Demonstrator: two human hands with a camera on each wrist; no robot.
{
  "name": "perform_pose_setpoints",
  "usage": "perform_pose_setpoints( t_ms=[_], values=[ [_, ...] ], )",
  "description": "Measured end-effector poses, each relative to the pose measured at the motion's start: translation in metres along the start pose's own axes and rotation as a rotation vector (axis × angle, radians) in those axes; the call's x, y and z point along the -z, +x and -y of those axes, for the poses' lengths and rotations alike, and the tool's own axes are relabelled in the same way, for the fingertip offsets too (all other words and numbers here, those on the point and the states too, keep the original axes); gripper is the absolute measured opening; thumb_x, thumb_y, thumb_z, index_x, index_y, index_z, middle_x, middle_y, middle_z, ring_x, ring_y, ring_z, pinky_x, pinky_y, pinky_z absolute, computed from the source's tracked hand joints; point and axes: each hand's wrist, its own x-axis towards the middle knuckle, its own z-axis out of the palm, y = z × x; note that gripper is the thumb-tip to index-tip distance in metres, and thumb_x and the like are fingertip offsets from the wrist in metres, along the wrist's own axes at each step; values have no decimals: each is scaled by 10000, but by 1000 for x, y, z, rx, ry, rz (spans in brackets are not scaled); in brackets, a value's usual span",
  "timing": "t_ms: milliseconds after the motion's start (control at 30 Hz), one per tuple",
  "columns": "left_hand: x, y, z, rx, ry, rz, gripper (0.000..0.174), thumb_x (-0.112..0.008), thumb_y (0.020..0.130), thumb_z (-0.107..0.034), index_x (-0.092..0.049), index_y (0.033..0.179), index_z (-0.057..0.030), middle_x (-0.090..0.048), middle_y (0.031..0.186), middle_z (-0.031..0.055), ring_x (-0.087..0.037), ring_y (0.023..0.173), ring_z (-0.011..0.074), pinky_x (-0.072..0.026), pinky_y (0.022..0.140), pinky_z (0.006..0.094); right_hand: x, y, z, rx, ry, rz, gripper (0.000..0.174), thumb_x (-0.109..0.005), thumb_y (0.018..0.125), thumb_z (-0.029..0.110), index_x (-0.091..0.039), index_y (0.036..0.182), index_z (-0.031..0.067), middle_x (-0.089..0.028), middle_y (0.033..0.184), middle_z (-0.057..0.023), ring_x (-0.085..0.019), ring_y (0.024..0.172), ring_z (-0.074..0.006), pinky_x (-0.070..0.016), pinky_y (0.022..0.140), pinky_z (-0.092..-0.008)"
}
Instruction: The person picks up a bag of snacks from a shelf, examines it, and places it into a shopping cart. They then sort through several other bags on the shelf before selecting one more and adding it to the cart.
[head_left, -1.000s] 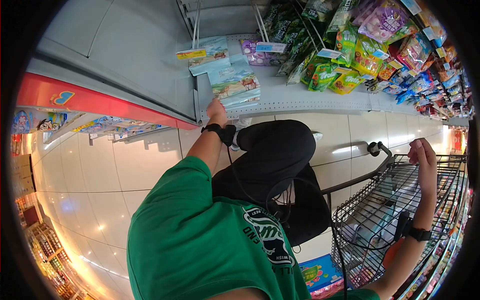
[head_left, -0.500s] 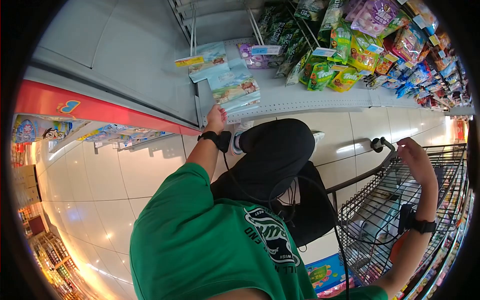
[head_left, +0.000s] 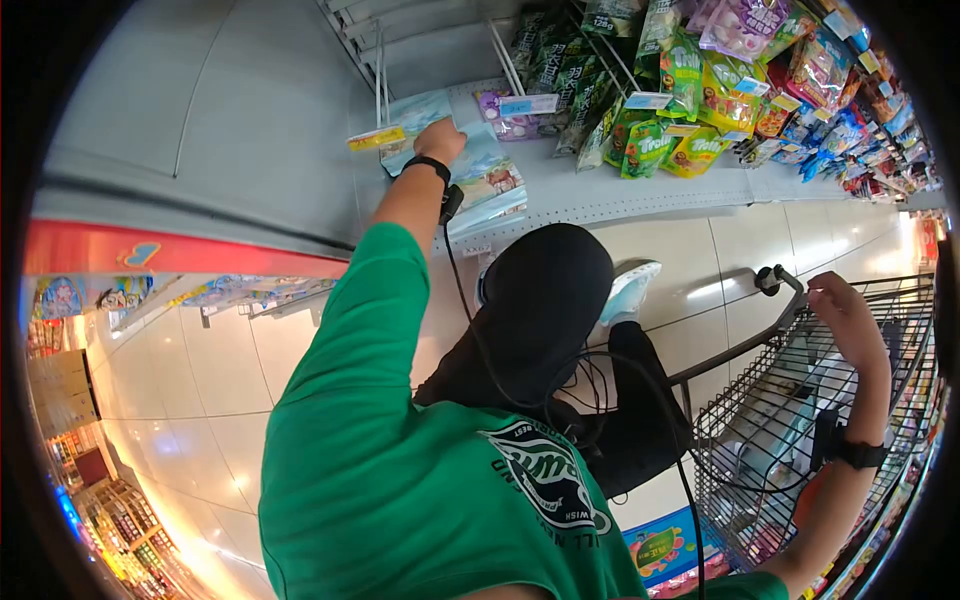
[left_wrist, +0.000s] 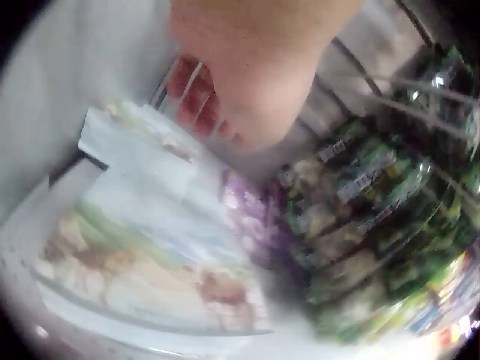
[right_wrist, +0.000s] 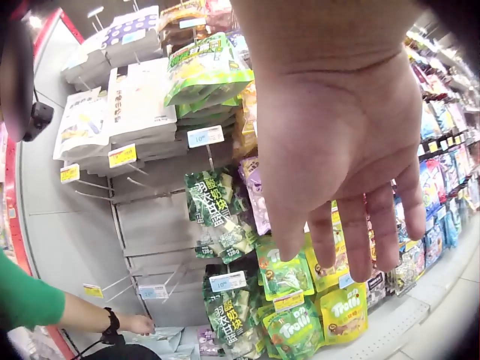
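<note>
My left hand (head_left: pixel 443 141) is over the light blue packets (head_left: pixel 492 178) on the bottom shelf, overlapping them in the head view. The packets carry a meadow scene with brown animals. In the blurred left wrist view, the fingers (left_wrist: pixel 201 105) hang loosely bent beyond the upper packet, and nothing shows in their grasp. A purple bag (left_wrist: pixel 247 206) lies beside the packets. My right hand (head_left: pixel 838 310) hovers by the front of the wire cart (head_left: pixel 740 430); in the right wrist view its palm shows, with the fingers (right_wrist: pixel 360 247) extended and holding nothing.
Green bags (head_left: pixel 562 75) and Trolli candy bags (head_left: pixel 645 150) hang and lie to the right of the packets. Metal hooks with price tags (head_left: pixel 528 104) jut out above the shelf. A red-edged shelf end (head_left: pixel 180 245) stands on the left. A cable (head_left: pixel 460 290) runs from the left wrist.
My left hand has moved from the near edge of the light blue packets forward over them towards the shelf back. The right hand stays by the cart; the leg has shifted, showing more of a shoe.
</note>
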Motion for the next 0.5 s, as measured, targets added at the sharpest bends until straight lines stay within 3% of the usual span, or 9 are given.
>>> perform_pose_setpoints(
  t_ms=[100, 233, 333, 433, 500],
  values=[
    [-2, 11, -9, 20, 223, 76, 275, -560, 859, -218, -697, 1075, -117, -681, 1144, 124, -648, 1084, 284, -518, 857, 417, 1, -1, -1, -3, -67, -44, 262, -591, 920, 246, -589, 1052, 20, -576, 777, -66, -537, 753, -155, -444, 724, -292],
    [-50, 36, 19, 5, 393, 82, 300, -507, 910, -225, -654, 1160, -151, -682, 1150, 76, -647, 1081, 270, -508, 860, 414, 0, -4, 8, -6, -45, -38, 256, -592, 914, 230, -590, 1086, 40, -564, 818, -62, -521, 776, -155, -435, 724, -290],
    [-71, 34, 40, 0, 340, -37, 361, -368, 985, -223, -508, 1315, -178, -647, 1190, 62, -618, 1110, 242, -478, 879, 414, -3, -6, 10, -29, -6, -25, 265, -597, 911, 224, -589, 1106, 45, -567, 836, -54, -520, 792, -144, -430, 731, -284],
    [-69, 34, 45, 17, 472, 143, 322, -381, 983, -223, -533, 1265, -187, -635, 1197, 77, -605, 1120, 246, -474, 872, 420, -4, -7, 15, -94, -7, -6, 268, -601, 908, 227, -591, 1106, 47, -588, 848, -47, -531, 802, -133, -430, 739, -280],
    [-87, 46, 61, 17, 513, 112, 316, -392, 981, -221, -539, 1259, -189, -646, 1167, 72, -617, 1087, 250, -479, 857, 424, -5, -7, 14, -118, -32, -14, 259, -597, 909, 221, -591, 1094, 40, -597, 847, -45, -537, 796, -135, -430, 739, -279]
  ],
)
